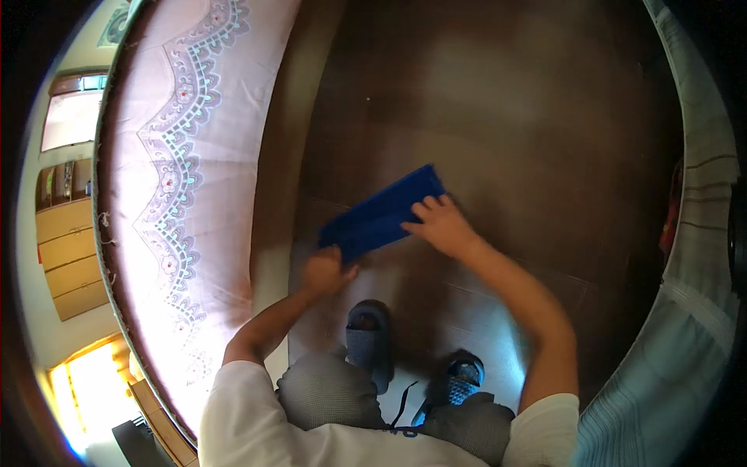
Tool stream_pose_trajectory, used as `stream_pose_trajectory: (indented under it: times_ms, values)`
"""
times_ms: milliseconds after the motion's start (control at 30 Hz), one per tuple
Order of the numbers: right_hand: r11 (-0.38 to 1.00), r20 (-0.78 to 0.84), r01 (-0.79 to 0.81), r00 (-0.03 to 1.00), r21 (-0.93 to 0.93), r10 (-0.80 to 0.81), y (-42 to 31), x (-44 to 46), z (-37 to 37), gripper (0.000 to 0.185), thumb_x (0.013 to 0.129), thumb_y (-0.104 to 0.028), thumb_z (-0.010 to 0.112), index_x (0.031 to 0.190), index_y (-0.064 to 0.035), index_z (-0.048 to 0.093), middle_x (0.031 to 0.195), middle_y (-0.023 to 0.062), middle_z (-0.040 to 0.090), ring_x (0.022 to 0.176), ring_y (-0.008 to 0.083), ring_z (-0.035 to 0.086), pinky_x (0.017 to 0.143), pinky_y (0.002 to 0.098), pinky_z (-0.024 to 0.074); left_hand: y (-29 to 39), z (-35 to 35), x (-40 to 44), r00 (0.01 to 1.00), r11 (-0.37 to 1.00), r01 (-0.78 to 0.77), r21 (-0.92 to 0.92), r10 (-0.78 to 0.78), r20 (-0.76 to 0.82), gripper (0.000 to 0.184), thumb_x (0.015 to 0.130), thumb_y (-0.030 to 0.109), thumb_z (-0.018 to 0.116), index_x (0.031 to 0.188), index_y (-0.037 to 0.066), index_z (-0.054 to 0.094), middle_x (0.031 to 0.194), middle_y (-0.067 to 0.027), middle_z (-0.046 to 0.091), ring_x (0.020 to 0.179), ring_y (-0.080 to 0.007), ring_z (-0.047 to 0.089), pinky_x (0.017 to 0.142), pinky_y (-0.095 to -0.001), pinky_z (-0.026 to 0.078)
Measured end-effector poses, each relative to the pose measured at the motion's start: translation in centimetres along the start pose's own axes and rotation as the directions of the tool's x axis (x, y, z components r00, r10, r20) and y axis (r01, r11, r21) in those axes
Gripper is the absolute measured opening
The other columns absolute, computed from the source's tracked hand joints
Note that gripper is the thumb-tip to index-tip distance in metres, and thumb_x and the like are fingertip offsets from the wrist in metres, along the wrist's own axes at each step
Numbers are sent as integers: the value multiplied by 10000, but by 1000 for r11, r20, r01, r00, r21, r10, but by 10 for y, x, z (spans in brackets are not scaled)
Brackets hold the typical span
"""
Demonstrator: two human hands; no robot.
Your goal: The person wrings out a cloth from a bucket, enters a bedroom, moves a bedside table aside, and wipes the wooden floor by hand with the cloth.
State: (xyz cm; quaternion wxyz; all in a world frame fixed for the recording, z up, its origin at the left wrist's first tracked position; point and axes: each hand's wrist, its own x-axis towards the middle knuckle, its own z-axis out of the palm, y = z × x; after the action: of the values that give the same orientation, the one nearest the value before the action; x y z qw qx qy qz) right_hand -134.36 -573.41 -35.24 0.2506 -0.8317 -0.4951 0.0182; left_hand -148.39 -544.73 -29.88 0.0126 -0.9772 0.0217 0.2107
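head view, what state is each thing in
Blue flat item: spread out, angled
Left hand: at its left end, grip unclear
Right hand: fingers spread on its other end
Bedspread: laid out, lightly creased
Slippers: apart, sole down
Drawers: look shut

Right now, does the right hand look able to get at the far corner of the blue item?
Probably yes: the right hand is at the same end of the blue item, its fingers over the edge, and nothing visible stands between them and the far corner.
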Motion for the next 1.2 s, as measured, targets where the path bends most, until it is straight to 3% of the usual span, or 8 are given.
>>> stream_pose_trajectory:
  times_ms: [167, 467, 667, 867, 967, 1067, 1167, 1200]
  values:
    - [971, -21, -235, 971, 52, 236, 9, -91, -31, 291, 775, -136, 562, 1008, -238, 703, 987, 47, 552, 1001, 241, 516, 908, 428, 389, 39, 22, -7, 900, 896, -435, -95, 429, -75, 409, 693, 278, 676, 949, -25, 574, 880, -168, 578, 828, -311, 566, 746, -424, 444]
    - [637, -65, -764, 634, 102, 771, -70, -254, -56, 459, 628, 86, 598, 959, -207, 720, 941, 65, 552, 940, 267, 529, 846, 423, 401, 140, 24, -8, 652, 629, -752, -196, 754, -80, 453, 721, 183, 638, 1102, -53, 570, 914, -116, 566, 842, -249, 538, 749, -379, 422]
    - [510, 77, -852, 520, 122, 851, -127, -270, -66, 437, 695, 119, 577, 970, -188, 722, 869, 59, 538, 878, 245, 530, 792, 388, 421, 131, 31, 5, 501, 505, -856, -111, 863, 60, 445, 769, 140, 586, 1175, -39, 549, 952, -115, 560, 906, -260, 532, 793, -412, 423]
    - [401, 300, -850, 504, 342, 810, -139, -284, -60, 409, 720, 95, 622, 1001, -186, 720, 841, 76, 536, 863, 266, 540, 785, 383, 452, 129, 21, 8, 500, 480, -847, -230, 865, -36, 372, 731, 137, 635, 1072, -10, 608, 915, -95, 577, 868, -251, 547, 768, -384, 434]
    - [195, 565, -860, 464, 471, 683, -135, -286, -63, 410, 753, 89, 626, 1031, -199, 718, 861, 87, 554, 865, 270, 557, 802, 371, 459, 119, 23, 0, 530, 520, -740, -426, 841, 105, 345, 701, 120, 653, 1023, -4, 636, 925, -118, 591, 855, -293, 555, 749, -392, 448]
    - [98, 626, -806, 524, 584, 578, -114, -292, -62, 406, 759, 74, 619, 1074, -166, 709, 945, 79, 626, 913, 234, 585, 833, 332, 469, 103, 35, 2, 624, 518, -526, -675, 774, 108, 280, 697, 103, 638, 950, -15, 653, 913, -111, 595, 844, -273, 575, 733, -369, 461]
    - [-316, 727, -692, 440, 649, 527, -83, -280, -83, 381, 730, -8, 615, 1095, -82, 693, 1028, 78, 665, 946, 194, 602, 866, 307, 470, 96, 17, 33, 615, 539, 199, -818, 581, 533, 250, 708, 124, 609, 900, -31, 652, 912, -82, 591, 847, -222, 589, 739, -340, 478]
    - [-372, 720, -637, 461, 676, 519, -71, -277, -87, 381, 719, -43, 608, 1092, -50, 683, 1034, 88, 667, 941, 189, 608, 863, 304, 475, 96, 0, 48, 625, 518, 226, -825, 572, 531, 276, 720, 151, 592, 924, -26, 648, 925, -68, 592, 854, -200, 588, 750, -335, 487]
